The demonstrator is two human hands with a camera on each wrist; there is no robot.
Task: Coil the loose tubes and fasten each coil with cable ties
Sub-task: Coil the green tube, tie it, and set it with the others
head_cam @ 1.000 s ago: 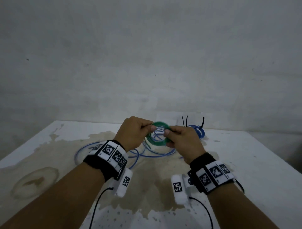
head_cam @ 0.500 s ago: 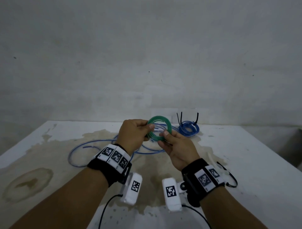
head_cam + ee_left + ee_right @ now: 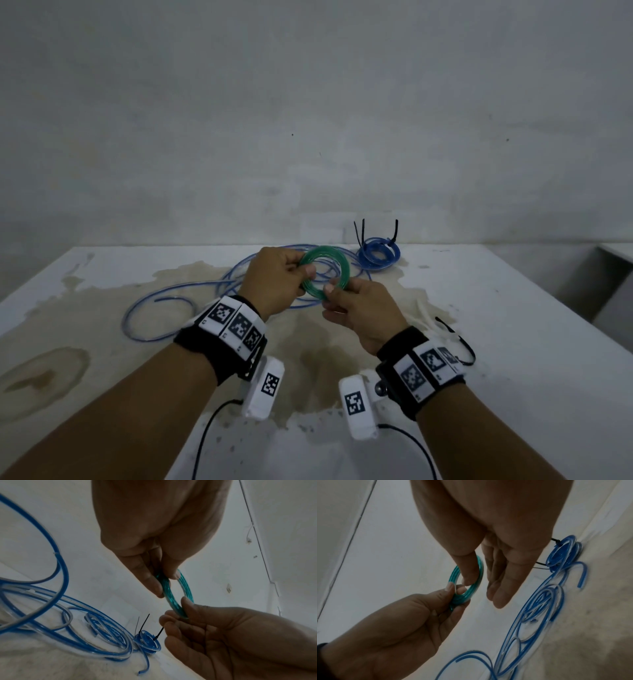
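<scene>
Pinching the untied green coil (image 3: 325, 272) with left hand (image 3: 277, 281) and right hand (image 3: 363, 310), probably risking it springing loose.

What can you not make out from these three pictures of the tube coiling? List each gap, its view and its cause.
1. Head view: the near-left arc of the green coil, covered by the left hand.
2. Head view: the ties on the table, partly behind the right hand and its wristband.
3. Left wrist view: the loose blue tube, cut off by the left edge.
4. All views: the green tube's ends cannot be told.
</scene>
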